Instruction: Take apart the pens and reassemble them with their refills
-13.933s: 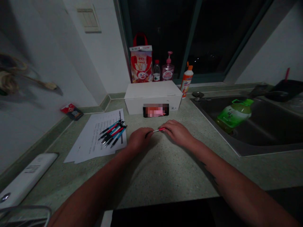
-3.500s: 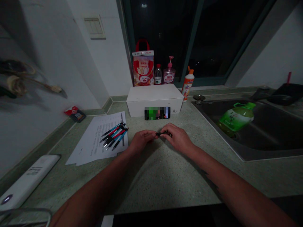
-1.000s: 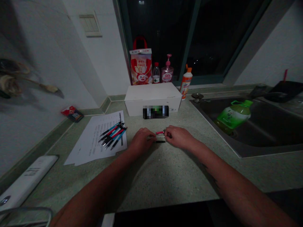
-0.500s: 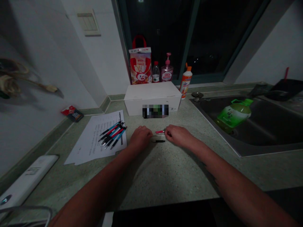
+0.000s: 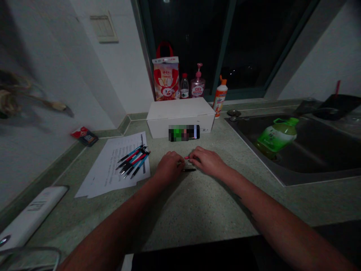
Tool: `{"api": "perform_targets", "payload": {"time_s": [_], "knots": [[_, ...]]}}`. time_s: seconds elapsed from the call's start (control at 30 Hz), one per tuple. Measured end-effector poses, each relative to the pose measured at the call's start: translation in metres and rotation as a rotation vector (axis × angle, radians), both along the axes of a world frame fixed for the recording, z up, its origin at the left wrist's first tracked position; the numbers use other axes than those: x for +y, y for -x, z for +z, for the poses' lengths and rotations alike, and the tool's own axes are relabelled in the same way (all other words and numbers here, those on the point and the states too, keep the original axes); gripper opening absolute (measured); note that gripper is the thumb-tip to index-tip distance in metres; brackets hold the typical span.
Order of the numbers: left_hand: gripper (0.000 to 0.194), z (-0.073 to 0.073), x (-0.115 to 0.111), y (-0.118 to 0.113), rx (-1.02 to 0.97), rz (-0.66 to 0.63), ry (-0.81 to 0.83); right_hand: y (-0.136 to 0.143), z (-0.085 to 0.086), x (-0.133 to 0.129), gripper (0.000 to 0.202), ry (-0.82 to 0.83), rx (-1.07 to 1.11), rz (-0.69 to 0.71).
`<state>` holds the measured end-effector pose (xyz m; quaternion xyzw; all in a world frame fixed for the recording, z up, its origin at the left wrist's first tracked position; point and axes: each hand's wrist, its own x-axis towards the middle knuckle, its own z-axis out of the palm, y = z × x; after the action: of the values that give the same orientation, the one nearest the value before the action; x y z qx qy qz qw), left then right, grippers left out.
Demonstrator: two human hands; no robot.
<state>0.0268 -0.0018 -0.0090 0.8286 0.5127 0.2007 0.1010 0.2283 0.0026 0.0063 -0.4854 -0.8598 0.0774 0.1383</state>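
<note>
Over the middle of the counter, my left hand (image 5: 170,165) is closed in a pinch at one end of a thin pale rod that looks like a pen refill (image 5: 188,164). My right hand (image 5: 208,159) is closed close to the other end, its fingers curled; what they grip is hidden. A short red pen part (image 5: 187,157) shows just behind the right fingertips, mostly covered. A black pen part (image 5: 189,170) lies on the counter in front of the fingers. Left of my left hand, a pile of blue, red and black pens (image 5: 134,161) rests on printed sheets (image 5: 103,165).
A white box (image 5: 180,113) stands behind my hands, a phone (image 5: 184,133) leaning on its front. Behind it are a red bag (image 5: 166,81) and several bottles. The sink (image 5: 316,158) at right holds a green jug (image 5: 278,134). A white device (image 5: 35,212) lies at left.
My right hand has moved left, closer to my left hand, and now covers more of the red pen part. The view has shifted slightly.
</note>
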Motion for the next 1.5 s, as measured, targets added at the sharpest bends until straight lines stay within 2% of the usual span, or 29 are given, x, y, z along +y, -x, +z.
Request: {"api": "perform_targets", "payload": {"time_s": [0.13,0.4,0.63,0.9,1.0,1.17,1.27,1.33,1.5], "knots": [[0.015,-0.003,0.005,-0.007,-0.031,-0.022,-0.048,-0.004,-0.001,0.007,0.025,-0.046,0.001,-0.053],[0.020,-0.003,0.011,-0.016,-0.008,-0.046,-0.028,-0.008,-0.003,0.012,0.018,-0.009,-0.127,-0.137],[0.016,-0.006,0.016,-0.015,-0.050,0.025,0.037,-0.017,0.003,0.011,0.015,0.043,-0.142,-0.116],[0.018,-0.005,0.017,-0.013,-0.086,0.052,0.053,-0.011,0.004,0.007,0.015,0.044,-0.078,-0.066],[0.016,-0.005,0.018,-0.012,-0.174,0.055,0.084,-0.011,0.003,0.007,0.014,0.049,-0.025,-0.049],[0.010,-0.005,0.020,-0.009,-0.462,0.154,0.203,-0.012,-0.001,0.009,0.014,0.047,0.092,-0.014],[0.012,-0.004,0.020,-0.007,-0.583,0.150,0.244,-0.010,-0.002,0.010,0.014,0.042,0.159,-0.012],[0.013,-0.003,0.019,-0.003,-0.550,0.130,0.200,-0.009,-0.002,0.009,0.014,0.046,0.186,-0.037],[0.011,-0.005,0.012,0.005,-0.163,-0.065,0.025,-0.008,0.000,0.008,0.023,0.010,0.228,-0.076]]}}
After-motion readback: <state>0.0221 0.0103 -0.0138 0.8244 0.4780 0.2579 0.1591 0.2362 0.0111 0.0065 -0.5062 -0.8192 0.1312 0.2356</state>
